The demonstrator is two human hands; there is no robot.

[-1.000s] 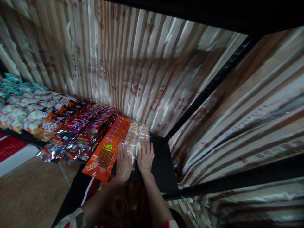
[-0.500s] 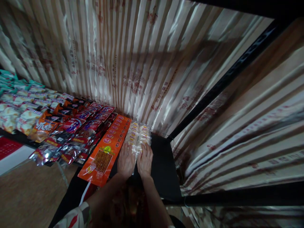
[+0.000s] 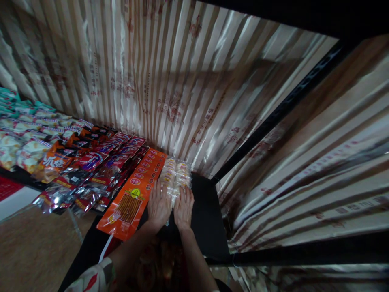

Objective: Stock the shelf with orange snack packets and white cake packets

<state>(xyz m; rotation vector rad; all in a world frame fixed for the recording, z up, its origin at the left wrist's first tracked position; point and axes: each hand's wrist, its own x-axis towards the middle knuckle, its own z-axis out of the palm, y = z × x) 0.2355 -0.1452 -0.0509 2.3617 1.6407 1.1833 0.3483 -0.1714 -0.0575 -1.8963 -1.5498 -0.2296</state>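
Two rows of small clear-wrapped pale snack packets lie side by side on a black shelf. My left hand rests flat over the near part of the left row, fingers stretched forward. Over the near end of the right row lies my right hand, its fingers also extended and touching the wrappers. Both palms face down, and the packets under them are partly hidden. Just left of my left hand is a long orange snack bag with a window showing brown sticks.
Red and dark snack bags, orange bags, white bags and green bags fill the shelf leftward. A striped printed curtain hangs behind. A black post rises at the right corner.
Both hands have slid slightly back along the packet rows toward me, staying on the wrappers. The camera view has shifted a little. The packets and orange bag look otherwise the same.
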